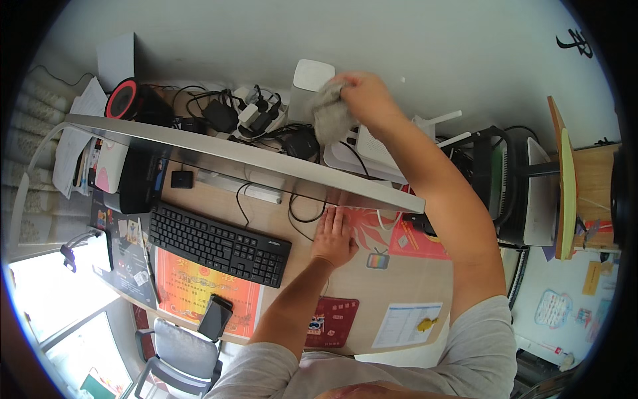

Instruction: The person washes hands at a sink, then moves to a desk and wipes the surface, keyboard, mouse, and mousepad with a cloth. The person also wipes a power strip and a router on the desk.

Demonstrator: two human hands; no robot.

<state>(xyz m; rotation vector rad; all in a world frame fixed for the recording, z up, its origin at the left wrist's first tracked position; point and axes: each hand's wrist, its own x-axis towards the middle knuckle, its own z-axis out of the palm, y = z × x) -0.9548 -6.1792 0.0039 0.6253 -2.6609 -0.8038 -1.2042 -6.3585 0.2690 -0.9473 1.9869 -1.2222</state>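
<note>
A crumpled grey cloth (330, 114) hangs from the fingers of my right hand (368, 97), up behind the monitor (259, 162). The cloth overlaps the side of a white tower-shaped device (303, 99) by the wall; whether they touch, I cannot tell. To its right, a white router (375, 147) with antennas is partly covered by my right forearm. My left hand (335, 239) lies palm down on the wooden desk (304, 264), holding nothing. Its fingers point at the monitor's lower edge, close to a black cable loop (305, 214).
Power adapters and a loaded power strip (256, 117) crowd the space behind the monitor. A black keyboard (219, 244), a smartphone (215, 316) and a dark red mat (331, 323) occupy the near side. At left stands a round black-and-red device (122, 99); at right, a black-framed object (503, 174).
</note>
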